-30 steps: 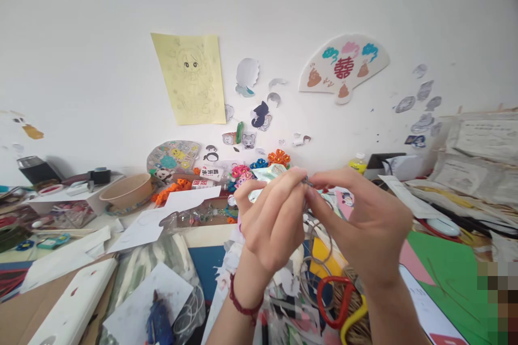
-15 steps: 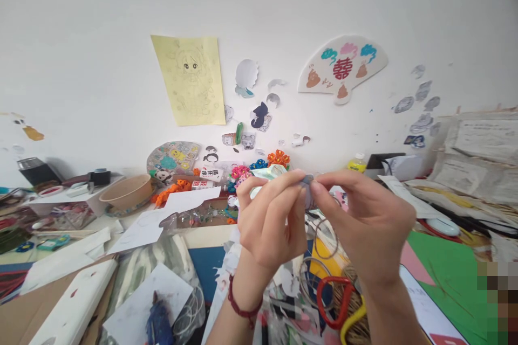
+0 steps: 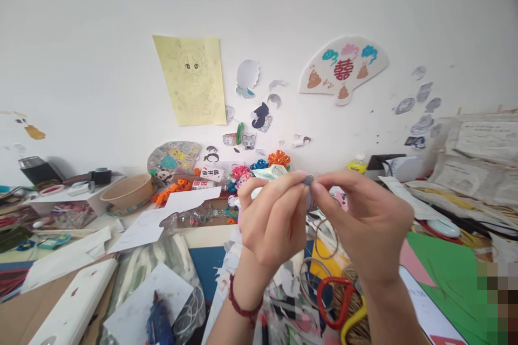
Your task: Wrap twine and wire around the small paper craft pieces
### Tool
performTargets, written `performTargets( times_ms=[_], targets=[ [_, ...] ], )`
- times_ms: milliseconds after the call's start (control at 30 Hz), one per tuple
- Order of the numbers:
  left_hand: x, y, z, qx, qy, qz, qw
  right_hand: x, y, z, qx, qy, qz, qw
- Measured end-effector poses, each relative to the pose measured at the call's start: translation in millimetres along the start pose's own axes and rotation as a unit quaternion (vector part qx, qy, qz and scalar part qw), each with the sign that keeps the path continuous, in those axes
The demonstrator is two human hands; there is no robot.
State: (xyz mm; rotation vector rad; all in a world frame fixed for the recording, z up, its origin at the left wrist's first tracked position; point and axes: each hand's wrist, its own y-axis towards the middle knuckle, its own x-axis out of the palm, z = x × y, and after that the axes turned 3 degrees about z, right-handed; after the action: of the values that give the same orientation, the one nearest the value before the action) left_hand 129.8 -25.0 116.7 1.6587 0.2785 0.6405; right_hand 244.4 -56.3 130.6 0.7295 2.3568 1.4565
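Observation:
Both hands are raised over the cluttered table, their fingertips meeting at a small grey piece [image 3: 309,179], thin and mostly hidden. My left hand [image 3: 272,221], with a dark red braided bracelet [image 3: 243,304] at the wrist, pinches it from the left. From the right, the thumb and forefinger of my right hand [image 3: 366,215] close on its other edge. What the piece is made of cannot be made out. Below the hands are thin metal rings [image 3: 316,242], and a red scissor handle [image 3: 336,281] and a yellow handle [image 3: 353,325] lie near my right forearm.
A blue glue gun [image 3: 158,321] rests on white paper at front left. Farther back stand a tan bowl [image 3: 126,192] and bright beaded flowers [image 3: 279,159]. Green paper [image 3: 449,275] and a phone [image 3: 424,307] lie at right. A paper fan [image 3: 319,86] hangs on the wall.
The hands keep their pinch on the grey piece, with only a slight shift of the fingers. The whole view has moved very slightly.

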Motion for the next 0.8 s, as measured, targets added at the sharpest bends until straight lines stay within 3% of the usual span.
performTargets(
  times_ms=[300, 533, 800],
  targets=[
    [1.8, -3.9, -6.0, -0.017, -0.007, -0.011, 1.000, 0.9, 0.7, 4.6, -0.003, -0.003, -0.026, 1.000],
    [8.0, -5.6, -14.6, -0.051, -0.017, -0.016, 0.998, 8.5, 0.9, 18.3, 0.029, 0.052, -0.033, 0.998],
    [14.1, -23.7, -29.2, -0.177, -0.084, -0.012, 0.981, 18.3, -1.5, 33.3, 0.069, 0.108, -0.034, 0.991]
  ],
)
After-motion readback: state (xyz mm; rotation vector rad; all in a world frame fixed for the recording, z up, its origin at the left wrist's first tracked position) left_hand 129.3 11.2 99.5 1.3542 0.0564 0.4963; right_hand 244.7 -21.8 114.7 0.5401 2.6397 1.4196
